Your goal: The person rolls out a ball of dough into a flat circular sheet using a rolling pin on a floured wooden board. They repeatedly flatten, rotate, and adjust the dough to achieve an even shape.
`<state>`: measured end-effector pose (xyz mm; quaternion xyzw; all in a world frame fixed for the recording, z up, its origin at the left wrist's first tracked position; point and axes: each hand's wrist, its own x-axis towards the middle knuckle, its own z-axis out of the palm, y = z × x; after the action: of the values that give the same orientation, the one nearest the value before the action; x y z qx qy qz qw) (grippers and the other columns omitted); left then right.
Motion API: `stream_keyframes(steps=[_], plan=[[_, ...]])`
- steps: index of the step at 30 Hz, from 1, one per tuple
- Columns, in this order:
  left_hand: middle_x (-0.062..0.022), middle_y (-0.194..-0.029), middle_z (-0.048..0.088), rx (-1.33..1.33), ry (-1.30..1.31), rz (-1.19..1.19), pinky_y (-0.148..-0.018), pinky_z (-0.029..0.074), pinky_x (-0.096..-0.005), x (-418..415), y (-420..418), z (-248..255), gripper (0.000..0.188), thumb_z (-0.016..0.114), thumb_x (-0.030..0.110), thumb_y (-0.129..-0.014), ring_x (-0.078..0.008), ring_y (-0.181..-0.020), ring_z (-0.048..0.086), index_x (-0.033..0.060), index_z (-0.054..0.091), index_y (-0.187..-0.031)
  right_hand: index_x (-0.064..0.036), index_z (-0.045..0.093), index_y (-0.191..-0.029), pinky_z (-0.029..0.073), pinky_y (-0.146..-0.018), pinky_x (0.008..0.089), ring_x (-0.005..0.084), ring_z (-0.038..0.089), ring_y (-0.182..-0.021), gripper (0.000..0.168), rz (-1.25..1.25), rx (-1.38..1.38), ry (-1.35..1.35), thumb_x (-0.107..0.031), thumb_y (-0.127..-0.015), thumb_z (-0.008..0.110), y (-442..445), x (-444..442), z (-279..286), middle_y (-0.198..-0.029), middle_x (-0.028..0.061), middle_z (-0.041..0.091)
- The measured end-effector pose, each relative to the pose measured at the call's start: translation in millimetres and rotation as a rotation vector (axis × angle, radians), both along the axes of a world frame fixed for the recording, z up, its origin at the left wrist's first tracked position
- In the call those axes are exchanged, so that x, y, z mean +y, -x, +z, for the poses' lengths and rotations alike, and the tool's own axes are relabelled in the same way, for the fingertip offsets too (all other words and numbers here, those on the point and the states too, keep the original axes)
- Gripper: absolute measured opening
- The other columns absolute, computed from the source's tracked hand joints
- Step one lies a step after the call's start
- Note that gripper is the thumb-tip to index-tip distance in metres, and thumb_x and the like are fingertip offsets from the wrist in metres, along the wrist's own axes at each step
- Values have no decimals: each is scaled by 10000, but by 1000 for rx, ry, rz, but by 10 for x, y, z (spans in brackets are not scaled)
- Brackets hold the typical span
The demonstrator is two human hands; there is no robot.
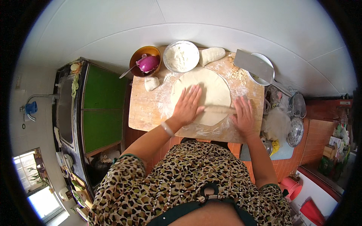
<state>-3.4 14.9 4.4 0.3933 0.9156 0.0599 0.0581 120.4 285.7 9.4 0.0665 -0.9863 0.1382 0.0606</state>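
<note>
A thin round sheet of dough [210, 82] lies on a floured wooden board [144, 113]. Across its near part is a blurred wooden rolling pin [218, 109]. My left hand [187, 106] is flat over the pin's left end, with straight fingers reaching over the dough. At the right end, my right hand [243, 115] rests flat beside the dough's edge, its fingers extended and not curled round the pin. A metal bowl of flour [181, 56] stands behind the dough, beside a long dough piece [212, 55]. A small dough lump [152, 84] sits at the left.
A brown bowl [135, 70] with a purple item and a spoon stands back left. At the back right, a cleaver [253, 65] lies across a white bowl [268, 60], near chopped crumbs [239, 74]. Plastic bags [275, 121] and a metal lid [295, 132] are right of the board.
</note>
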Motion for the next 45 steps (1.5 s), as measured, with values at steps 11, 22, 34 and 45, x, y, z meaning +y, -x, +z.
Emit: stream_keyframes(steps=[11,22,34,45], plan=[[-166,-1624,176,-194,-92,-253,-1240,58,-452,-337,-558,91,750,320,534,-1015,-301,-1516,123,41,170,-1559,-48,514,-1239,277,-1159,518,363,346,-1422,427,-1,-31,56,-162,-859,670,-601,-103,-115,-1450,174,460],[-170,-1614,222,-58,-11,-183,-1242,55,-462,-1012,-505,18,810,306,587,-1001,-305,-1514,144,-15,218,-1535,-50,483,-1332,349,-1111,481,331,406,-1396,441,83,-54,117,-162,-916,580,-542,-571,-71,-1442,141,494],[-155,-1623,207,11,-4,176,-1236,78,-475,-765,153,28,773,330,547,-1009,-274,-1515,156,24,182,-1559,-41,533,-1145,345,-1132,476,310,423,-1389,301,-15,-41,16,-79,-869,649,206,-795,86,-1429,149,502],[-132,-1625,213,22,-68,-3,-1244,69,-434,-1262,-265,-33,795,300,586,-1004,-248,-1517,146,15,211,-1550,-56,429,-1432,252,-1193,468,286,342,-1437,525,85,-135,12,-212,-946,554,-35,-861,38,-1516,120,420]])
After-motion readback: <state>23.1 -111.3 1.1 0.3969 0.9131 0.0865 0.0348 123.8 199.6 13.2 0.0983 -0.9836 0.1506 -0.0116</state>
